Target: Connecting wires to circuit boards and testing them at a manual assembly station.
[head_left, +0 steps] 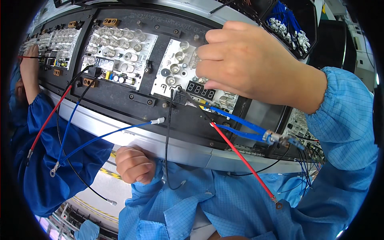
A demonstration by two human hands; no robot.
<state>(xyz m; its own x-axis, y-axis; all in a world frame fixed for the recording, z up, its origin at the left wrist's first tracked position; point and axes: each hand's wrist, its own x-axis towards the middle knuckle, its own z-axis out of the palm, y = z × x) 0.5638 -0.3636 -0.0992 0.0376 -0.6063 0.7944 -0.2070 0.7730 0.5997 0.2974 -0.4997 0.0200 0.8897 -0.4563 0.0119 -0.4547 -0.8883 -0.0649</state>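
Note:
My right hand [240, 60] is over a white circuit board [162, 86], its fingers curled together; what is between the fingertips is hidden. A coil spring [194, 61] stands beside the knuckles. Several metal spring seats [175, 69] stand bare on the board's left part. Below the hand are a dark digit display [201, 90] and a black relay [179, 97]. A red wire [242, 158] with a ring terminal, a black wire [167, 136] and blue wires [240, 119] hang from the board. My left hand [134, 165] is a closed fist at the line's near edge; its inside is hidden.
To the left, another white board [148, 44] carries rows of coil springs, with red, blue and black wires hanging off it. Farther left, a co-worker's hand [30, 68] and dark blue sleeve reach over more boards. A black bin [308, 24] at the back right holds blue wires.

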